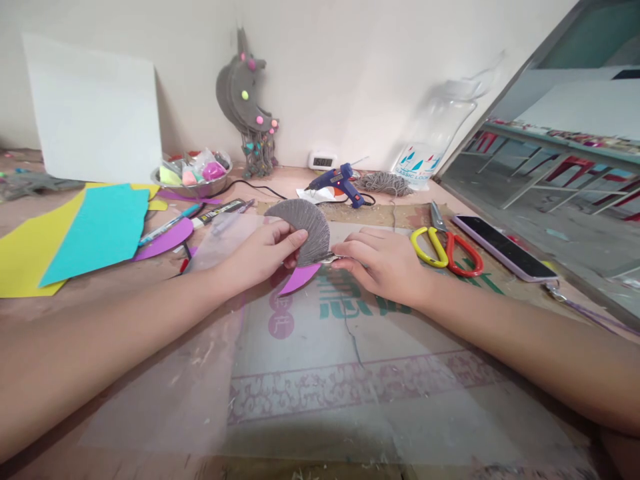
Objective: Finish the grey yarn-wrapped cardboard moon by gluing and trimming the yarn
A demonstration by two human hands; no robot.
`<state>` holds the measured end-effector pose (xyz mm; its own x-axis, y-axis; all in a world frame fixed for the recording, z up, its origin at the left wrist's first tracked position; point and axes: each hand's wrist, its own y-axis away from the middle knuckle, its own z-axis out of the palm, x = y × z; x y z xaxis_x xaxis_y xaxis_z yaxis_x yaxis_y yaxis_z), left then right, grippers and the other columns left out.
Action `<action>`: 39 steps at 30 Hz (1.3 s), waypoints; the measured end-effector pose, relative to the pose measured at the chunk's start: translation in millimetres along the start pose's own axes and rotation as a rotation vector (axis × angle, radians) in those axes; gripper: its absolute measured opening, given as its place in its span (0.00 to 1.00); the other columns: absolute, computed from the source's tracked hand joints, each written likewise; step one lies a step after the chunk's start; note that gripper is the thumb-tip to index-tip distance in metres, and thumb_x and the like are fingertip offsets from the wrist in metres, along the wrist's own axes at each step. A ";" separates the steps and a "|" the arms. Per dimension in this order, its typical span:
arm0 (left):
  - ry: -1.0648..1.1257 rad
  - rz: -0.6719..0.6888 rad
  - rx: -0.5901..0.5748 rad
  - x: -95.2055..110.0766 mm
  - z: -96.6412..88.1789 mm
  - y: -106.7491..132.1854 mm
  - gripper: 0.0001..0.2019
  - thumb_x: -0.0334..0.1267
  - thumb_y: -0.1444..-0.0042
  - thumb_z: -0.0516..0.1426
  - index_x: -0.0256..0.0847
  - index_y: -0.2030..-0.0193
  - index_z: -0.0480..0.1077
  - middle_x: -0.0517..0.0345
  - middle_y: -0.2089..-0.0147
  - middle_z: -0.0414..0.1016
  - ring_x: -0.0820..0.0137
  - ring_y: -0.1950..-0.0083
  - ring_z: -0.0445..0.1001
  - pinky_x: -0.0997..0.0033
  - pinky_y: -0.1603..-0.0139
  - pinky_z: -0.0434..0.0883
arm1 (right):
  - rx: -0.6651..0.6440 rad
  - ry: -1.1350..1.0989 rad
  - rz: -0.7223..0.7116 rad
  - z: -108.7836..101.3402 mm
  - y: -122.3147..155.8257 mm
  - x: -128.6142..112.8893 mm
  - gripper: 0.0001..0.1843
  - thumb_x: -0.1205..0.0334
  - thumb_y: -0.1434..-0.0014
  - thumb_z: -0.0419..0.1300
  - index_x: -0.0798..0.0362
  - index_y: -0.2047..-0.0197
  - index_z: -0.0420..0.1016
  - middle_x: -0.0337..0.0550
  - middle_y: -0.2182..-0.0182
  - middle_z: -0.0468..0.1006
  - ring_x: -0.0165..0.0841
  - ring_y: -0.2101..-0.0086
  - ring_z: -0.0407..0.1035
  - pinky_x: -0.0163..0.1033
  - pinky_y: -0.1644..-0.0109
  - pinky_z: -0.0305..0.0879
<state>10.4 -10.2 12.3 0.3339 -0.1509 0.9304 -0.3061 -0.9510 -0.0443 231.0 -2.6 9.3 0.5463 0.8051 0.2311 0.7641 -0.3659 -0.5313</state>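
A crescent wrapped in grey yarn [306, 223] is held above the middle of the work surface. My left hand [265, 250] grips its left side, thumb on top and fingers beneath. The thumb and forefinger of my right hand [383, 263] pinch together at its lower right tip; what exactly lies between them is partly hidden. Just below the crescent shows a pointed piece of purple paper [300, 279]. A thin grey strand [354, 337] trails over the translucent sheet [310, 373] under my hands.
Behind the crescent stands a blue glue gun [337, 183] beside a grey yarn bundle [385, 183]. Scissors [445, 250] and a phone [503, 247] lie right. Coloured paper [100, 227], a cutter [219, 212] and a metal bowl [220, 183] are left. A finished-looking moon decoration [243, 100] leans against the wall.
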 end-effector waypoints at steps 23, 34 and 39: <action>-0.003 -0.018 -0.027 1.9 -0.2 0.5 0.16 0.46 0.41 0.50 0.38 0.76 0.60 0.64 0.79 0.63 0.80 0.79 0.62 0.80 0.79 0.61 | -0.039 -0.003 -0.021 -0.7 -2.5 -0.4 0.13 0.57 0.36 0.50 0.54 0.63 0.71 0.39 0.74 0.72 0.29 0.72 0.64 0.34 0.68 0.55; 0.020 -0.030 -0.018 1.0 0.3 0.3 0.15 0.45 0.40 0.50 0.39 0.75 0.60 0.64 0.79 0.63 0.80 0.80 0.62 0.80 0.79 0.61 | -0.016 -0.024 0.011 -1.3 -1.1 -1.1 0.13 0.56 0.37 0.50 0.54 0.61 0.71 0.41 0.71 0.74 0.31 0.70 0.66 0.35 0.68 0.55; 0.019 -0.029 -0.010 2.6 0.8 0.8 0.16 0.45 0.41 0.50 0.39 0.76 0.59 0.64 0.79 0.62 0.79 0.80 0.62 0.80 0.80 0.60 | -0.035 -0.017 0.001 -0.7 -3.8 -3.1 0.14 0.56 0.36 0.49 0.55 0.62 0.71 0.41 0.73 0.73 0.30 0.71 0.65 0.35 0.69 0.54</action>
<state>11.7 -11.6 14.4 0.3255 -0.1181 0.9381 -0.3058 -0.9520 -0.0138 226.7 -4.0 11.1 0.5412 0.8126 0.2164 0.7752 -0.3824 -0.5028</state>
